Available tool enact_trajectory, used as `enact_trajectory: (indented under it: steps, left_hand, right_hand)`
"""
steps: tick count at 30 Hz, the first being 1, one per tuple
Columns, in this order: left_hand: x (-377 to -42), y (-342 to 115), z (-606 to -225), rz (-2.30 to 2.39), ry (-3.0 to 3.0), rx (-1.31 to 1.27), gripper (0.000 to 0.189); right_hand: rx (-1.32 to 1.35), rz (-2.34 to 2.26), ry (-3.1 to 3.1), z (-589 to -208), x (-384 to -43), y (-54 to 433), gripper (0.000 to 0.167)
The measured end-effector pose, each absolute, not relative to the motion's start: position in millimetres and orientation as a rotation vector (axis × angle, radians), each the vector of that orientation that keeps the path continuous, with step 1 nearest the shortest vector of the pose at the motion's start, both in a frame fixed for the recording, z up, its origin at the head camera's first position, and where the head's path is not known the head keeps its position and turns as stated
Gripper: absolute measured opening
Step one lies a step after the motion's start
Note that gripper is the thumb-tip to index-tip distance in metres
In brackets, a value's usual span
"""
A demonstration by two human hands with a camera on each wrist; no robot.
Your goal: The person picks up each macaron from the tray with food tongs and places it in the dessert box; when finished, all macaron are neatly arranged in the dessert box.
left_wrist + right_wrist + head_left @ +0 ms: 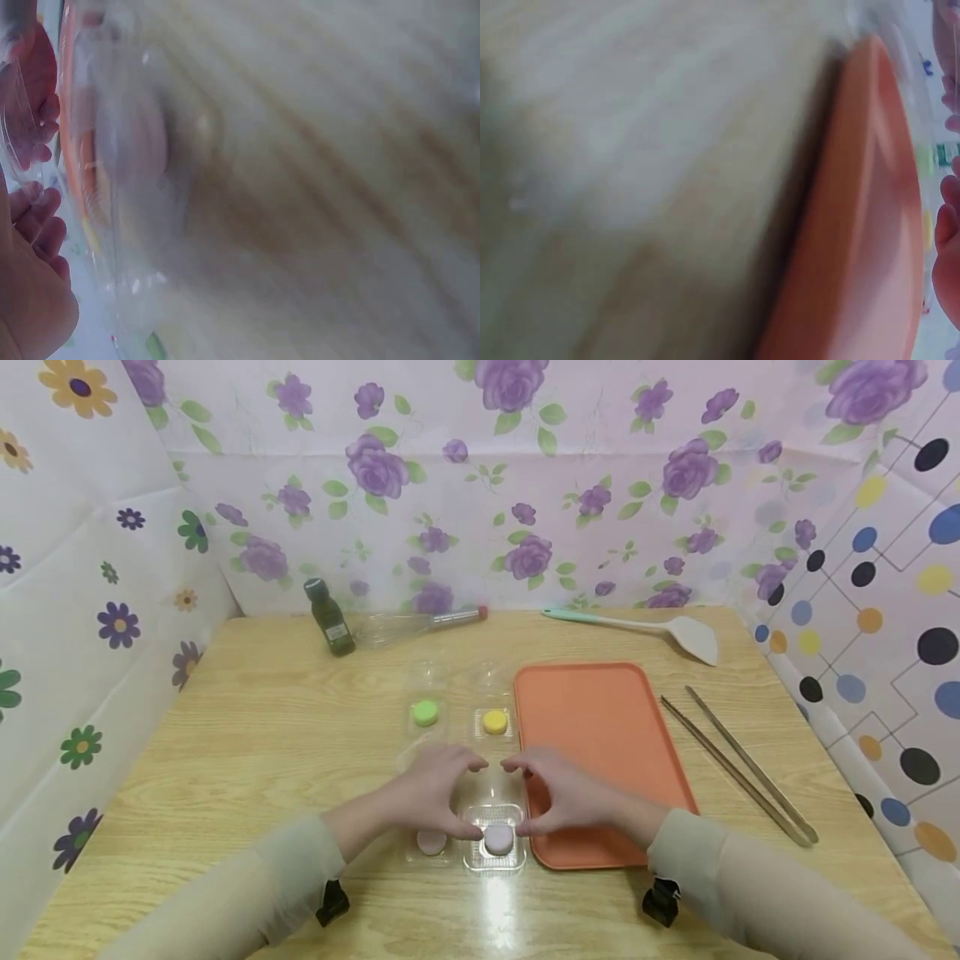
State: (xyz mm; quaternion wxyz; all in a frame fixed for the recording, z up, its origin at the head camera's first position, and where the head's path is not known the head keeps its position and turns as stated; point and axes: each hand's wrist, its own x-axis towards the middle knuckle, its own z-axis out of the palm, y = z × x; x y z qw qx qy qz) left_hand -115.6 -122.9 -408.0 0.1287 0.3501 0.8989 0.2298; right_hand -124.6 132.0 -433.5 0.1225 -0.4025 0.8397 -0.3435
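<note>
Two bare hands face each other over a clear plastic hinged box (495, 862) holding a round lilac piece like a macaron (498, 839). From the left, the left hand (435, 789) has its thumb by the box rim and its fingers curved at the raised lid. Mirroring it, the right hand (573, 792) grips the lid's other side above the orange tray's edge. Between the hands, the clear lid (19, 112) shows in the left wrist view. A paler round piece (431, 842) sits in another clear box, partly hidden behind the left hand.
Farther back, a green round piece (425, 712) and a yellow one (495, 722) sit in opened clear boxes. The orange tray (600, 718) lies at right, with metal tongs (738, 764) beside it. A dark bottle (330, 618), whisk (420, 624) and spatula (637, 625) line the back.
</note>
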Motion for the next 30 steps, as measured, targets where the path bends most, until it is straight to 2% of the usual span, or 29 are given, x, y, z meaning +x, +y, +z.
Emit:
enact_trajectory:
  steps: [11, 30]
  left_hand:
    - [-94.7, -121.9, -415.7, 0.309, 2.688, 1.139, 0.099]
    - [-89.3, -116.4, -417.3, 0.187, 2.734, 1.256, 0.092]
  right_hand:
    - [-1.427, -0.771, 2.580, -447.4, -104.7, 128.4, 0.085]
    - [-1.514, -0.601, 2.696, -447.4, -98.5, 130.1, 0.080]
